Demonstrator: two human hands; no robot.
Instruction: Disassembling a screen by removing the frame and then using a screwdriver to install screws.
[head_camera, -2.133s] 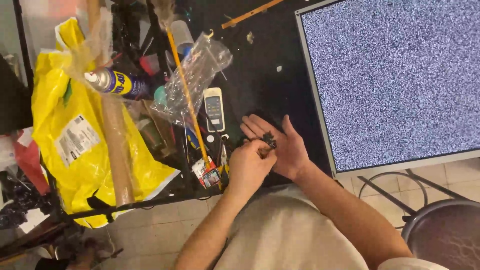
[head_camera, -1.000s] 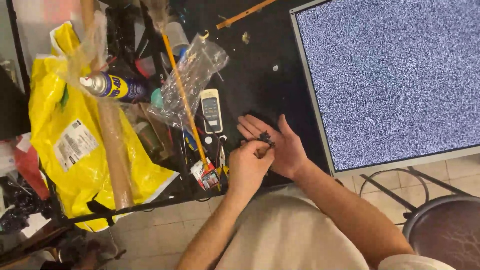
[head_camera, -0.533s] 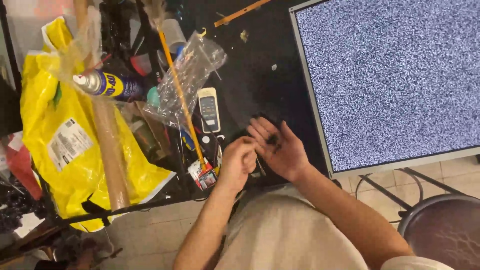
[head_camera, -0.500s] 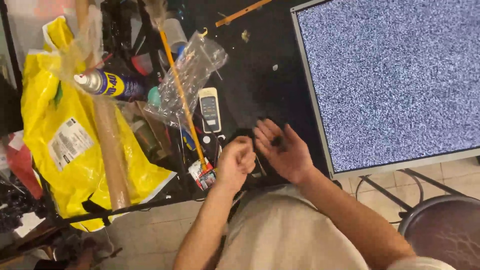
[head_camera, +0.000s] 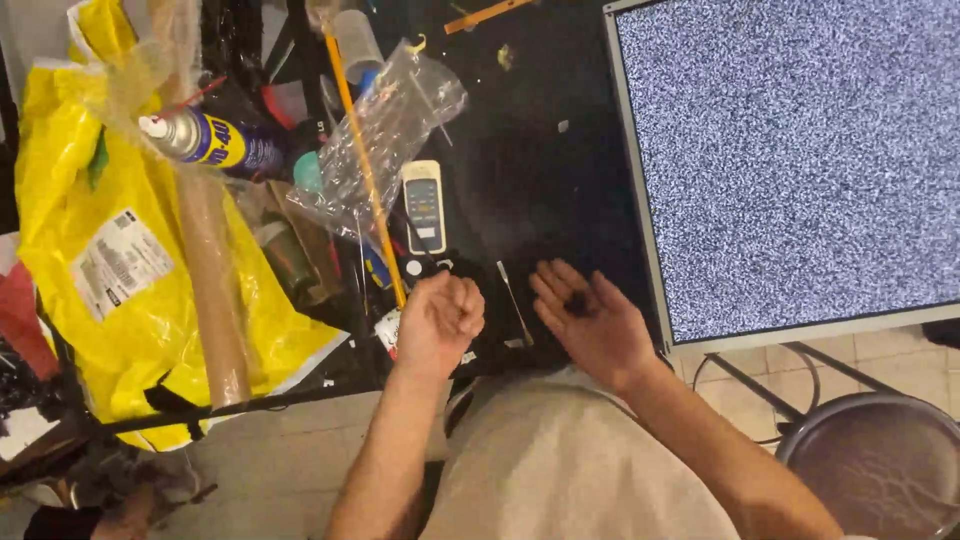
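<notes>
My left hand (head_camera: 441, 319) is curled into a fist at the near edge of the black table (head_camera: 540, 150); nothing shows between its fingers. My right hand (head_camera: 590, 328) lies palm up just to the right, fingers spread, with a small black part (head_camera: 577, 300) resting near the base of the fingers. A thin metal tool (head_camera: 515, 302) lies on the table between the two hands, touching neither.
A white remote-like handset (head_camera: 423, 206), an orange rod (head_camera: 362, 165) and a clear plastic bag (head_camera: 392, 125) lie beyond my left hand. A spray can (head_camera: 212, 141), cardboard tube (head_camera: 213, 270) and yellow bag (head_camera: 95, 270) crowd the left. A large static-showing screen (head_camera: 800, 150) fills the right; a dark stool (head_camera: 880, 480) stands below.
My hands were together, pinching the small black part. They have drawn apart: the left pulled back into a fist, the right turned palm up with the part in it.
</notes>
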